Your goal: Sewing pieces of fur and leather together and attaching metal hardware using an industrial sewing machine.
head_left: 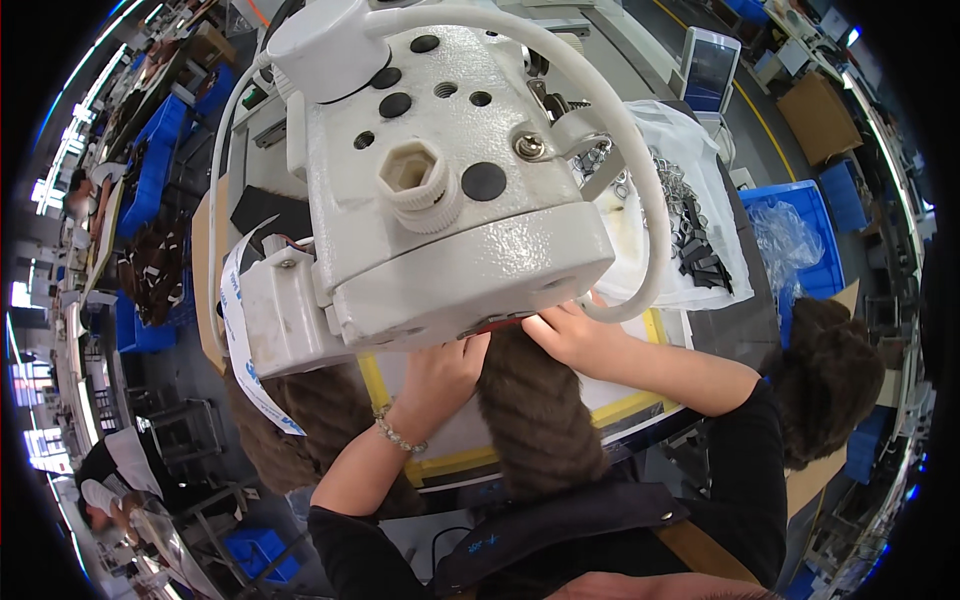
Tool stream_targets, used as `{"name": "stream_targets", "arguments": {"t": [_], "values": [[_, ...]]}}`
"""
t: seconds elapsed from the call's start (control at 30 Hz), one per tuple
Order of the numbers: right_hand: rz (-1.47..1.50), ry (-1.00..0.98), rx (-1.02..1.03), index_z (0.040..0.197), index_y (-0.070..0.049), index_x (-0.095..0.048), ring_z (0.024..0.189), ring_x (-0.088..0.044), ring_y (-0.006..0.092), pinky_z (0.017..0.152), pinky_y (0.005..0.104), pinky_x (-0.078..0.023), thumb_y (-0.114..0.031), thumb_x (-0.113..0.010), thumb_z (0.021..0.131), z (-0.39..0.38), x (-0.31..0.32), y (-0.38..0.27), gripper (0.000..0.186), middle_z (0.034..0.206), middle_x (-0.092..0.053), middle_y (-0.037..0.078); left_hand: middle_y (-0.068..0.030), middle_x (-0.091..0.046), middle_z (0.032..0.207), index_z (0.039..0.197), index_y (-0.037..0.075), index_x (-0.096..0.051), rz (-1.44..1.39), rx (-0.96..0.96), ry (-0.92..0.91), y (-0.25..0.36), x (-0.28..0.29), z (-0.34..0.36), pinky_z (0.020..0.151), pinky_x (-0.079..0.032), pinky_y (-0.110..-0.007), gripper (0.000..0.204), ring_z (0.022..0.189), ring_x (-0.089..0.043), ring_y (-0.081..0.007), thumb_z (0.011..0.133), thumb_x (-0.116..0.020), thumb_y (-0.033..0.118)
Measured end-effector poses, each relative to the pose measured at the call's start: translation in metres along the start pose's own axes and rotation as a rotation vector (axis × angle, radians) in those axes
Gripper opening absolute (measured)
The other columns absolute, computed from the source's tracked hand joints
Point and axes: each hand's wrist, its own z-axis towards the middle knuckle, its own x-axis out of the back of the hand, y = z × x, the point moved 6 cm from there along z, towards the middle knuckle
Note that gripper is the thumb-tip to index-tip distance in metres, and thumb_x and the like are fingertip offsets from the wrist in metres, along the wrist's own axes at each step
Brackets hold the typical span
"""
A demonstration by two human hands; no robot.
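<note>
Two bare hands, apart, with one brown fur piece (540,415) between them: left hand (447,370) against its left side, right hand (565,335) by its far right edge. Fingertips mostly hidden under the machine head, so impossible to tell whether pinched on the fur or only resting there. One beaded bracelet (398,432) on the left wrist. Fur running from beneath the machine toward the near edge and over it. Underneath, one white worktop (450,437) bordered with yellow tape (625,410). Directly above the hands, one large white machine head (460,245), with four black round plugs on top, one cream hexagonal-socket knob (412,183) and one thick white cable (645,170) looping down on the right. On its left, one hanging white-and-blue strip (245,355). To the left of the hands, one more brown fur piece (285,430); well to the right, another (830,370). Far right, one white sheet (735,285) under many metal fittings (685,205), too many to count, and a cluster of black strips (705,265); beyond, one screen (710,70). Farther right, one blue bin (825,225) with clear plastic inside.
</note>
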Motion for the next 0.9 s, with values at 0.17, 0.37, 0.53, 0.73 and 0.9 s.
{"name": "stream_targets", "arguments": {"t": [0.17,0.37,0.53,0.73,0.9], "values": [[-0.024,-0.011,-0.004,0.076,-0.008,-0.048,0.083,-0.062,0.0245,0.072,0.0345,-0.046,-0.008,-0.061,0.068,-0.002,-0.002,0.0,0.015,0.105,-0.064,0.02,-0.008,-0.062,0.101,0.089,0.006,-0.059,0.012,0.028,0.03,0.0,-0.002,0.002,0.083,-0.044,-0.038,0.01,0.092,-0.058,-0.0254,0.08,-0.06,0.008],[0.035,-0.002,0.013,0.077,-0.006,-0.049,0.085,-0.062,0.0236,0.074,0.0335,-0.047,-0.008,-0.061,0.068,0.0,0.0,0.0,0.015,0.104,-0.064,0.018,-0.0105,-0.061,0.101,0.086,0.005,-0.056,0.01,-0.014,-0.005,0.003,0.001,0.004,0.083,-0.044,-0.038,0.01,0.097,-0.058,-0.0255,0.077,-0.058,0.009],[-0.01,0.017,0.022,0.077,-0.006,-0.05,0.085,-0.062,0.0217,0.074,0.0331,-0.046,-0.009,-0.06,0.069,0.0,0.0,-0.002,0.014,0.1,-0.063,0.017,-0.0115,-0.061,0.102,0.082,0.006,-0.053,0.106,-0.044,-0.052,0.008,-0.001,0.001,0.084,-0.044,-0.037,0.007,0.099,-0.058,-0.024,0.076,-0.056,0.009],[-0.03,0.015,0.025,0.076,-0.006,-0.049,0.085,-0.062,0.0215,0.075,0.0328,-0.047,-0.01,-0.06,0.07,0.0,0.0,-0.003,0.012,0.099,-0.063,0.017,-0.0109,-0.061,0.102,0.083,0.006,-0.054,0.113,-0.064,-0.043,0.01,0.001,0.002,0.083,-0.045,-0.037,0.007,0.097,-0.058,-0.0233,0.077,-0.056,0.01],[-0.037,0.015,0.038,0.076,-0.006,-0.049,0.084,-0.062,0.022,0.075,0.0327,-0.047,-0.01,-0.06,0.07,0.0,0.001,-0.003,0.013,0.098,-0.063,0.016,-0.0109,-0.061,0.102,0.084,0.005,-0.055,0.096,-0.05,-0.065,0.008,-0.002,0.0,0.081,-0.046,-0.036,0.009,0.098,-0.058,-0.0236,0.076,-0.056,0.008]]}}
